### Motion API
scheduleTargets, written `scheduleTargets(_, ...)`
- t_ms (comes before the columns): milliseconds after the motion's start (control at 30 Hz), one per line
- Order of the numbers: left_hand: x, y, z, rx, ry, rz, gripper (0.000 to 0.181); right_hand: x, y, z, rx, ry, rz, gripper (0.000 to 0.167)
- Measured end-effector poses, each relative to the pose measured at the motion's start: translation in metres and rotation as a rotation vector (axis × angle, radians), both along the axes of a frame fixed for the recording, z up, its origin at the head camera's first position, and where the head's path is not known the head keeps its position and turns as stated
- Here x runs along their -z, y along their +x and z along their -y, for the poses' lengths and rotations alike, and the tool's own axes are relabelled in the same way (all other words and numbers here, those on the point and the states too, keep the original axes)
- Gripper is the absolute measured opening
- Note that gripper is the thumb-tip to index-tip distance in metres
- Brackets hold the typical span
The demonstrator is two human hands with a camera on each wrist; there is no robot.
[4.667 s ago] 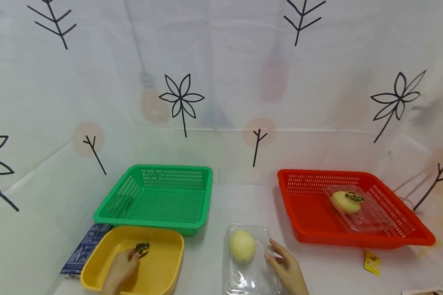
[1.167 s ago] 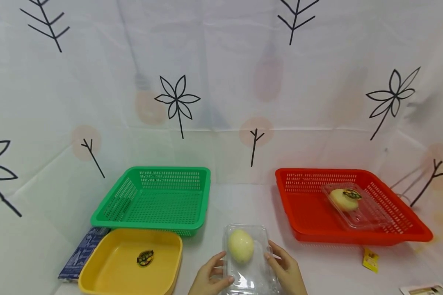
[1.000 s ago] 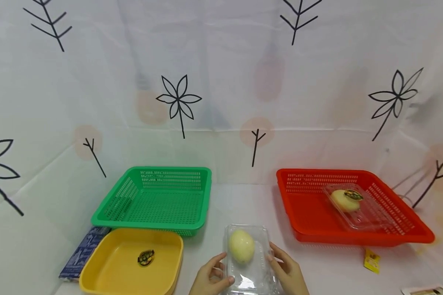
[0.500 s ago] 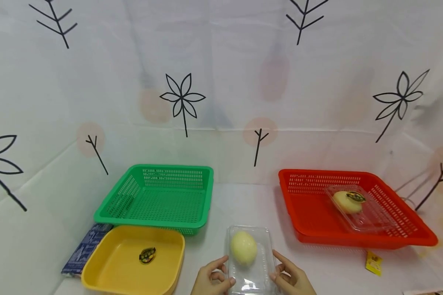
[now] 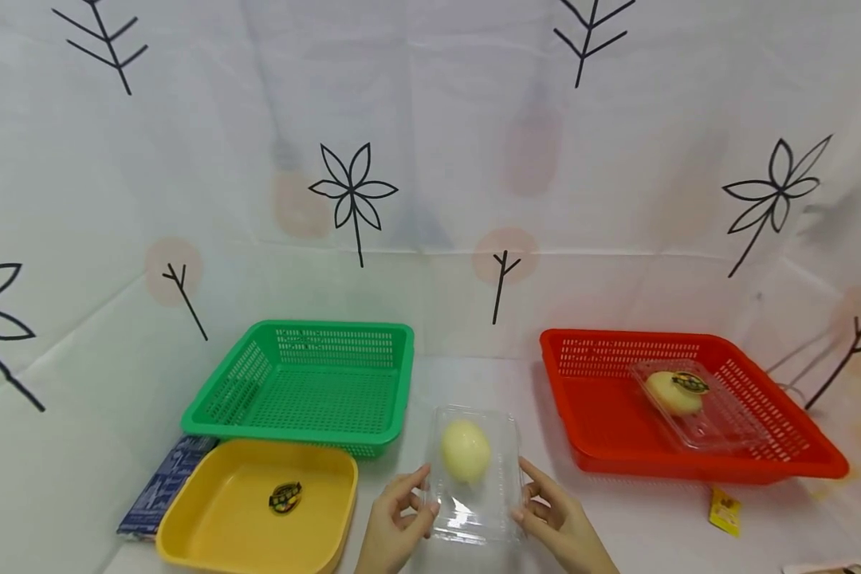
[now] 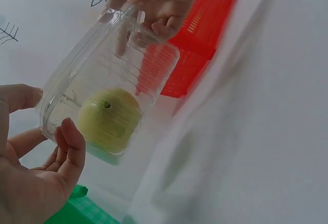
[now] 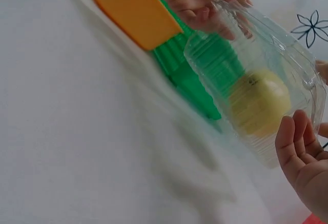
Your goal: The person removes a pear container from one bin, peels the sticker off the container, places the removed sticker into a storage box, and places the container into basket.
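A clear plastic box [image 5: 477, 510] with a pale yellow-green round fruit [image 5: 465, 451] inside is gripped at both sides. My left hand [image 5: 395, 522] pinches its left edge and my right hand [image 5: 565, 522] its right edge, thumbs nearest me. Both wrist views show the box [image 6: 120, 55] held up off the table, with the fruit [image 7: 260, 101] at its far end. The lid looks closed. In the yellow tray [image 5: 218, 510] lies a dark oval sticker [image 5: 285, 497].
A green basket [image 5: 301, 437] stands at the back left, behind the yellow tray. At the right, a red basket [image 5: 595, 430] holds another clear box with a fruit [image 5: 674, 394] and a dark sticker. A blue packet [image 5: 165, 488] and a yellow sachet [image 5: 725, 511] lie on the table.
Both hands have lifted the box off the table and moved it slightly away from me. Earlier, my left hand was at the sticker in the yellow tray; it let go and took the box's left side.
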State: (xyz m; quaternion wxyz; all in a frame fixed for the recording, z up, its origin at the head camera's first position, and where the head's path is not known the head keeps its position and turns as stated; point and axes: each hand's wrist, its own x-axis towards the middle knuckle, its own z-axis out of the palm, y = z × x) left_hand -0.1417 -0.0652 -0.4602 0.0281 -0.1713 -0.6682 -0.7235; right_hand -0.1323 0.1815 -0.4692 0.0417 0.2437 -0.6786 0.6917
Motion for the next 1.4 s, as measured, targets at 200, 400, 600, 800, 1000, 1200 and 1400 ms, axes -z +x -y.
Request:
scheduleTargets(200,-0.01,-0.005,0.005,-0.062,-0.014,-0.147,0.046,-0.018,-0.008,0.009,0.034,0.033,0.043,0.06)
scheduleTargets(400,-0.025,-0.013,0.013,-0.137,-0.051,-0.191,0.049,-0.034,-0.02,0.021,0.027,0.008,0.047,0.062)
scheduleTargets(600,-0.039,-0.024,0.023,-0.249,-0.091,-0.2,0.045,-0.044,-0.041,0.038,0.036,0.008,0.047,0.063)
scheduleTargets(800,-0.051,-0.035,0.033,-0.394,-0.08,-0.21,0.04,-0.05,-0.069,0.061,0.035,0.02,-0.004,0.06)
scheduleTargets(1000,-0.059,-0.045,0.054,-0.511,-0.058,-0.189,0.035,-0.056,-0.087,0.095,0.046,0.009,0.012,0.058)
scheduleTargets(1200,-0.066,-0.059,0.078,-0.582,-0.043,-0.115,0.032,-0.063,-0.103,0.125,0.051,0.023,0.05,0.058)
scheduleTargets(1400,-0.064,-0.076,0.1,-0.696,-0.033,-0.156,0.029,-0.062,-0.124,0.154,-0.009,0.089,0.048,0.058)
